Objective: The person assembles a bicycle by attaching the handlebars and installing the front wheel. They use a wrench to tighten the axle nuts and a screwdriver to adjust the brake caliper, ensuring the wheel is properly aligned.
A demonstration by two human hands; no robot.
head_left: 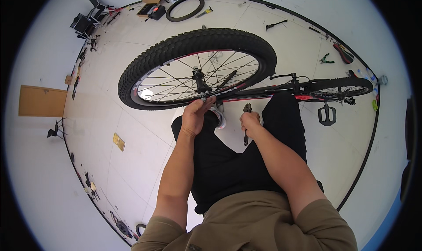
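Floor (140, 163): loose tyre (179, 19) beyond wheel (200, 80); left hand (194, 115) grip unclear, right hand (251, 121) clasping wrench (246, 137).

A bicycle wheel (198, 81) wearing a black, knobby tire (198, 38) stands tilted before me, dark spokes running from its black hub to a rim marked in red and white, the near side of the hub at my left hand (194, 118). A slim, dark metal wrench (245, 139) sits upright in my right hand (251, 120), head pointing away from me.
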